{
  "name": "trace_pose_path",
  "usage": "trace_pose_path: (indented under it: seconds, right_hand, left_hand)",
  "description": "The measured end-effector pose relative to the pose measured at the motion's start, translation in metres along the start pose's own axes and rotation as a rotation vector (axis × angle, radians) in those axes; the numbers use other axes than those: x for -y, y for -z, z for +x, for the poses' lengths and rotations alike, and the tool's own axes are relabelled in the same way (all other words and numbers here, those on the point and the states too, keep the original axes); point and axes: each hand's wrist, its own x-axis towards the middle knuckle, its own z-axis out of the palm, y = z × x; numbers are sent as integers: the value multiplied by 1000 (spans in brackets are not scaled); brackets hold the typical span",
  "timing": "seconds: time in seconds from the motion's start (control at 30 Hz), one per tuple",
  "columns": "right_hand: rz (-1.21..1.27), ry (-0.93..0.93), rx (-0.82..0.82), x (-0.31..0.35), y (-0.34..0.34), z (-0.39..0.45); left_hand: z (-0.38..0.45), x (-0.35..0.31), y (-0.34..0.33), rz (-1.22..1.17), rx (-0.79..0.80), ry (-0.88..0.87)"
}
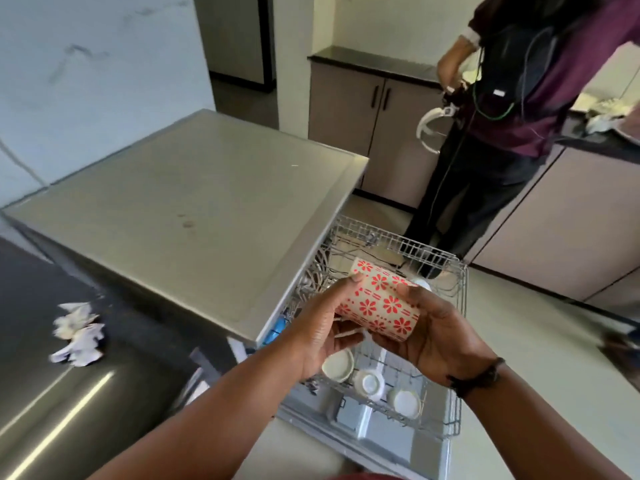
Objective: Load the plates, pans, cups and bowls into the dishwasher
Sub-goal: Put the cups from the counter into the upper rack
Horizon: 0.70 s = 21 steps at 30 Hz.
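Cup (379, 303) with red flowers held by 2 hands above pulled-out upper rack (460, 341), long axis lying near-horizontal; left hand (322, 332) and right hand (429, 336) curl round opposite sides; 3 upturned cups (367, 381) sit at rack's near edge, so next move likely needs mouth tipped down

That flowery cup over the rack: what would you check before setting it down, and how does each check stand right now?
1. Grip: left hand and right hand both hold the red-flowered cup: ok.
2. Upper rack pulled out: ok.
3. Cup turned mouth down: not ok, it lies tilted on its side.
4. Free spot beside the three upturned white cups: cannot tell.
5. Cup clear of the rack wires: ok.
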Motion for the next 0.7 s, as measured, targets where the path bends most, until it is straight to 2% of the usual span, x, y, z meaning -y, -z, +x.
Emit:
trace_pose_path:
  seconds: [0.07,0.17,0.33,0.47,0.7]
  right_hand:
    - [-81,-2,-116,18,32,12]
    - [-336,33,-223,36,80,37]
    - [-824,48,-401,36,156,87]
    - [-1290,-35,-358,14,186,116]
    - [-1536,-206,-224,-28,195,151]
  left_hand:
    - [31,4,-14,187,-15,5]
    - [69,15,-19,624,-49,-44]
    - [101,48,5,1137,-198,43]
    - [96,73,18,1426,-233,149]
    - [100,100,32,1698,-192,236]
